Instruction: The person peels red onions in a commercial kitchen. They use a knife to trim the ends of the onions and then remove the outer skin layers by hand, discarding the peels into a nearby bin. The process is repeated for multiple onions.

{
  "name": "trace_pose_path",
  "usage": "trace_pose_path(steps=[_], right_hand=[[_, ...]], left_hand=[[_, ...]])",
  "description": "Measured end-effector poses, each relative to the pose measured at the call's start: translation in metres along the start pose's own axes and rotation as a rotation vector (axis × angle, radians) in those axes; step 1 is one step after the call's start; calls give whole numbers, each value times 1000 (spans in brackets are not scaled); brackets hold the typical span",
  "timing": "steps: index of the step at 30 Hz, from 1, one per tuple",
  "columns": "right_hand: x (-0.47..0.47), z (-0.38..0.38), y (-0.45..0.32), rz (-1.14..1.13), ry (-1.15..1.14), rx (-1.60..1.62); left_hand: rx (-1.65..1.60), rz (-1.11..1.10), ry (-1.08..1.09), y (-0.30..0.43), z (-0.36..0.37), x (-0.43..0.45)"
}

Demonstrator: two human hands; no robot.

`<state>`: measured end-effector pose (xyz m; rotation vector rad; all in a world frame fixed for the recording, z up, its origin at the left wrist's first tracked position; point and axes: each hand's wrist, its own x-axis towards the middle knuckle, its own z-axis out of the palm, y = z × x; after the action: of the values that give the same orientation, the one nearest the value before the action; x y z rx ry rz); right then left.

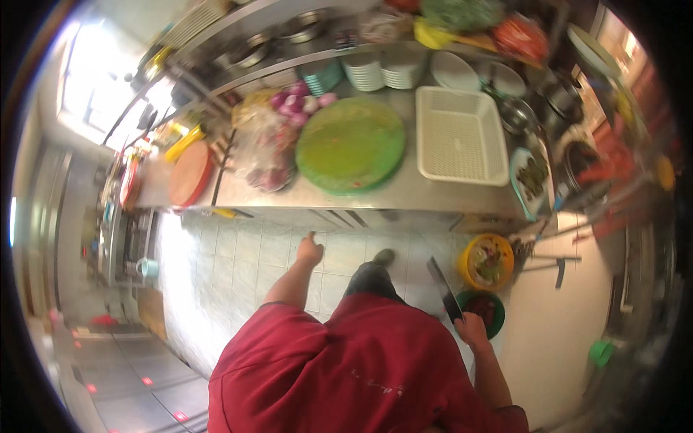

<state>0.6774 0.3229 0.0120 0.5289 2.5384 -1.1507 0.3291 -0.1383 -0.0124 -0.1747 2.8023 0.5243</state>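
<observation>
My right hand point(471, 329) grips the handle of a cleaver-like knife point(445, 288), its dark blade angled up and left, away from my body. My left hand point(310, 251) hangs over the tiled floor with one finger extended and nothing visible in it. Beyond it, on a steel counter point(260, 201), lies a thick round green chopping board point(351, 145) with a stained top. To the board's right sits a white perforated plastic basket point(461, 135). A clear plastic bag point(265, 157) with reddish contents rests at its left, near several purple onions point(295, 103).
Beside my right hand stand a green bin point(501, 316) and a yellow bucket point(508, 260) holding scraps. An oval dish point(528, 181) of dark green food sits at the counter's right end. Stacked bowls point(364, 73) line the back. A red round board point(190, 172) lies far left.
</observation>
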Motion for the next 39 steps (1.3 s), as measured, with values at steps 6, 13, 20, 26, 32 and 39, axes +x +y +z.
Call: trace_pose_path(steps=[6, 13, 20, 26, 32, 39], right_hand=[[146, -3, -211, -141, 19, -4], [329, 68, -331, -76, 156, 44], [379, 95, -332, -114, 327, -326], [354, 99, -243, -242, 281, -516], [369, 145, -387, 98, 260, -48], [318, 116, -379, -19, 375, -117]], left_hand=[[-498, -111, 338, -123, -93, 81], [-339, 347, 687, -121, -233, 243], [-34, 202, -147, -153, -241, 373], [309, 665, -565, -16, -172, 462], [392, 1002, -342, 156, -145, 393], [469, 1347, -245, 295, -97, 251]])
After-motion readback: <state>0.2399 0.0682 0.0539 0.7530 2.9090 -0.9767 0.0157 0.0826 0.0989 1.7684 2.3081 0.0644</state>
